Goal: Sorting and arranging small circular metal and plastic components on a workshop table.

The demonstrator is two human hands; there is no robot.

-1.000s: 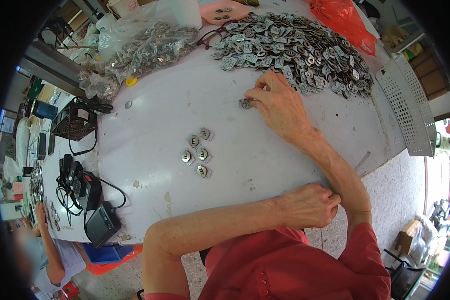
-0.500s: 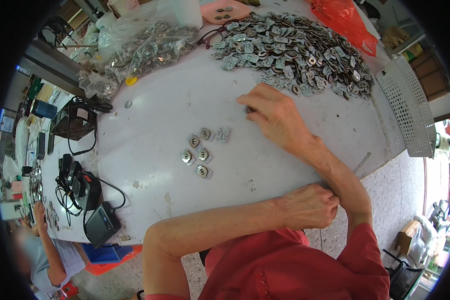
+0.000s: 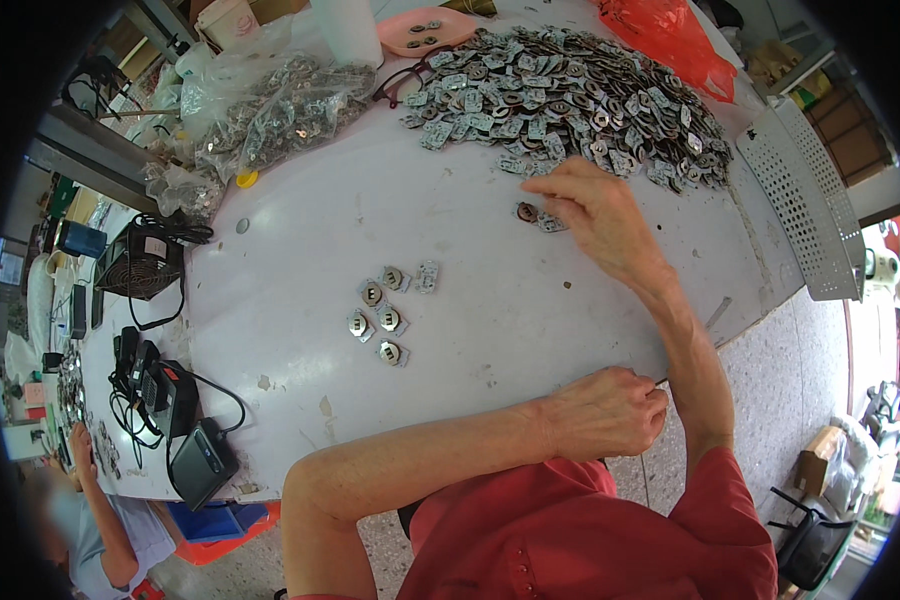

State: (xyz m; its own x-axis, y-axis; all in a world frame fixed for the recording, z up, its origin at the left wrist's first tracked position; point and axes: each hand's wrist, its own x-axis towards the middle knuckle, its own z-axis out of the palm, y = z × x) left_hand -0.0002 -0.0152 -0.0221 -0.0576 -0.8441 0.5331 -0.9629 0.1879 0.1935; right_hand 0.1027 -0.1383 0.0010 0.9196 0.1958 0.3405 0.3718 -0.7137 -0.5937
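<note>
My right hand [image 3: 602,220] hovers over the table just in front of a big heap of small grey metal plates [image 3: 580,100]. Its index finger is stretched out, apart from the thumb. Below the fingertips lie a small round brownish piece [image 3: 527,212] and a grey plate [image 3: 550,223], partly covered by the hand. My left hand [image 3: 610,410] rests closed in a fist at the near table edge; its inside is hidden. Left of centre lies a cluster of several plates with round metal discs [image 3: 388,318], beside one plate without a disc [image 3: 427,277].
Clear plastic bags of metal parts [image 3: 280,120] lie at the far left, near eyeglasses [image 3: 402,82] and a pink tray [image 3: 425,35]. A red bag [image 3: 670,45] and perforated grey basket [image 3: 805,200] flank the heap. Black adapters [image 3: 170,395] sit left. A co-worker [image 3: 105,530] is lower left.
My right hand has moved right and slightly away from me; the round piece at its fingers now shows on the table beside a plate. My left fist stays put. The view has shifted slightly.
</note>
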